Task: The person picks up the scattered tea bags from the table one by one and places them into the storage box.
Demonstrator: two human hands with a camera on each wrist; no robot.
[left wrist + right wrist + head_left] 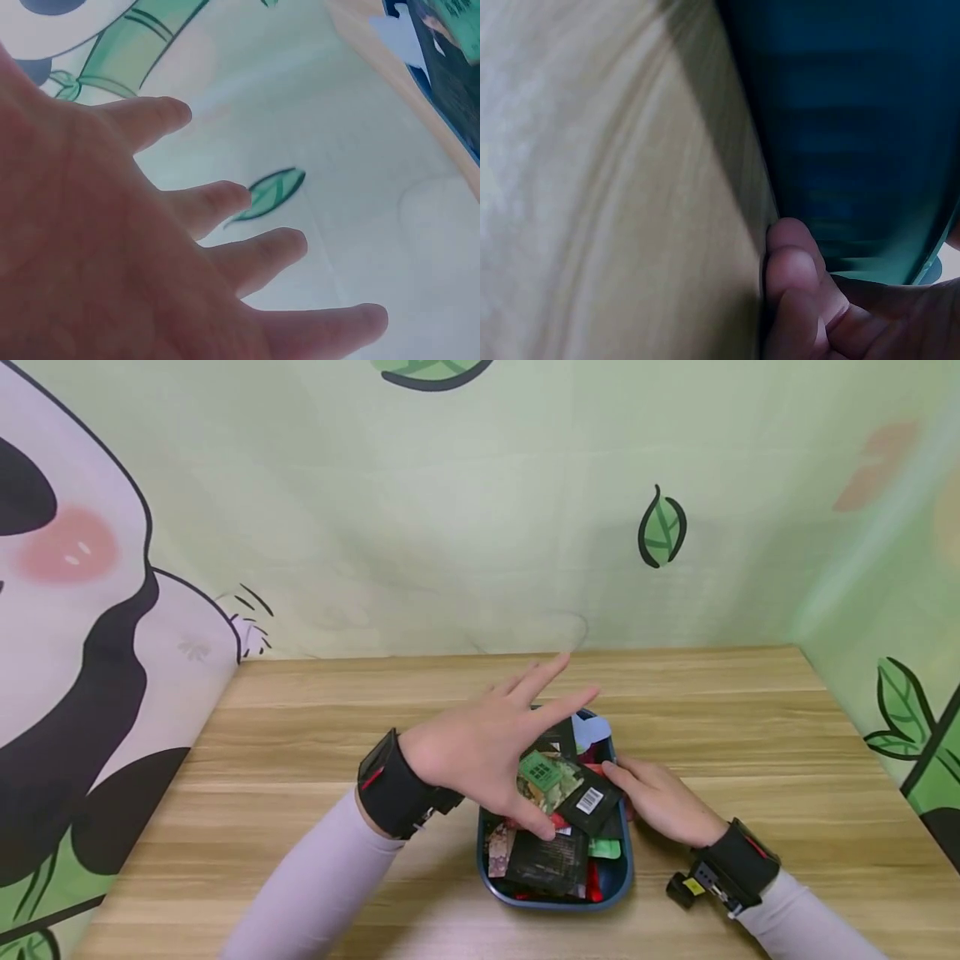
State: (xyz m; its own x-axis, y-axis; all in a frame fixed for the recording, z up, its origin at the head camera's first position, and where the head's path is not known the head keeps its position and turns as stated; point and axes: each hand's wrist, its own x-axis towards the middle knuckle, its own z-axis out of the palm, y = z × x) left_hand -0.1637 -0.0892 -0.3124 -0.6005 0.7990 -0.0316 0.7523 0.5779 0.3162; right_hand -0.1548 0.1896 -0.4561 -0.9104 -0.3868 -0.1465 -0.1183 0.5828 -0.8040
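Note:
A blue plastic basket (555, 906) full of small flat packets stands on the table. On top lie a black packet with a white barcode label (590, 800) and a floral packet with a green square (542, 772). My left hand (487, 747) is over the basket's left side, fingers spread, holding nothing; the left wrist view shows its bare palm (127, 232). At the basket's right side my right hand (667, 797) grips the rim with the thumb on top. In the right wrist view, curled fingers (791, 270) lie low against the ribbed blue outer wall.
The wood-grain table (322, 727) extends on both sides of the basket. Behind it hangs a pale green backdrop (480, 543) with printed leaves and a panda. More packets, among them a dark one (551, 860), fill the basket's near end.

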